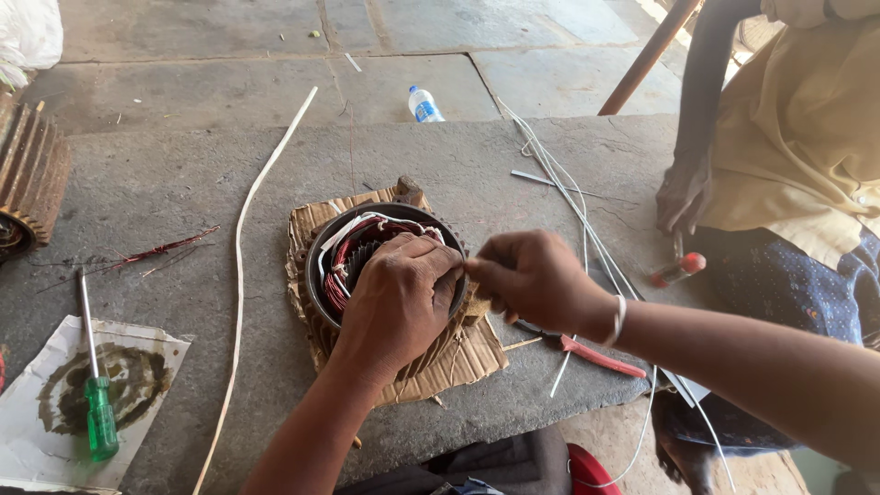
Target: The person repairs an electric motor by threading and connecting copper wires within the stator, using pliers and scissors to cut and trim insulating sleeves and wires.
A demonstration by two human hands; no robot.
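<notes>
Round motor stator (380, 252) wound with red copper wire lies under our left hand (399, 302), fingers pressed together on its rim, right hand (532, 275) pinched shut alongside.

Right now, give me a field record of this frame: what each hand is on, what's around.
left hand: resting on the rim of the motor stator, fingers bent over its edge
right hand: pinched at the stator rim beside the left fingertips; what it pinches is too small to tell
under stator: corrugated cardboard on stone slab
left side: green screwdriver on stained paper
far edge: plastic bottle
other person: seated at right, hand on slab
</notes>
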